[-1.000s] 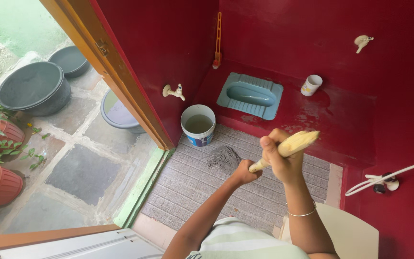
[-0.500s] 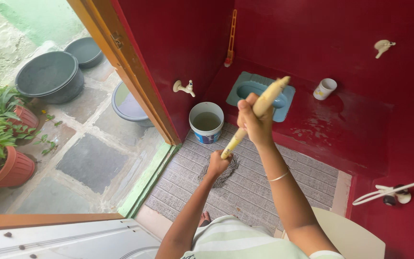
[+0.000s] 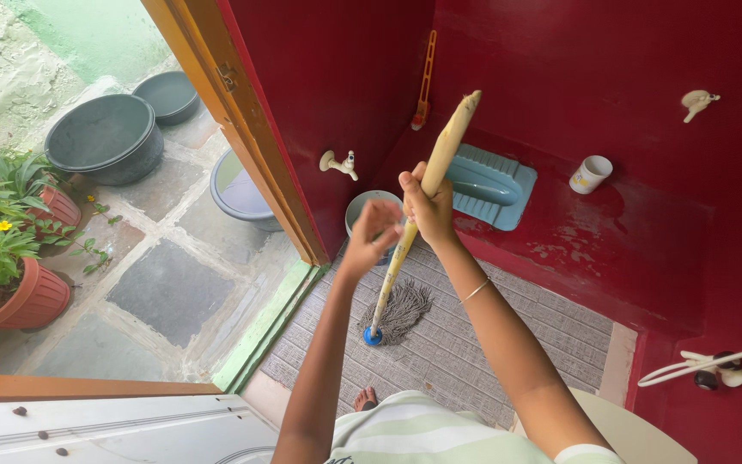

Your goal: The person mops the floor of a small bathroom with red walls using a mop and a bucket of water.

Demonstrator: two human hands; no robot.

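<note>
A mop with a long yellowish handle (image 3: 440, 155) stands nearly upright, its grey string head (image 3: 403, 311) pressed on the grey tiled floor (image 3: 508, 344). My right hand (image 3: 427, 206) grips the handle about a third of the way down. Lower and to the left, my left hand (image 3: 371, 234) has its fingers curled beside the handle, which runs down along its right side. A thin bangle sits on my right wrist. One bare foot (image 3: 366, 399) shows below the mop head.
A blue squat toilet (image 3: 487, 182) sits on the raised red platform, with a white cup (image 3: 590, 174) to its right. A bucket (image 3: 362, 210) stands under a wall tap (image 3: 337, 163). Outside the open door are basins (image 3: 105, 137) and potted plants (image 3: 10, 258).
The mop handle has swung from tilted to nearly upright. Both hands have risen, and my left hand moved up the handle toward my right hand. The mop head shifted slightly on the floor.
</note>
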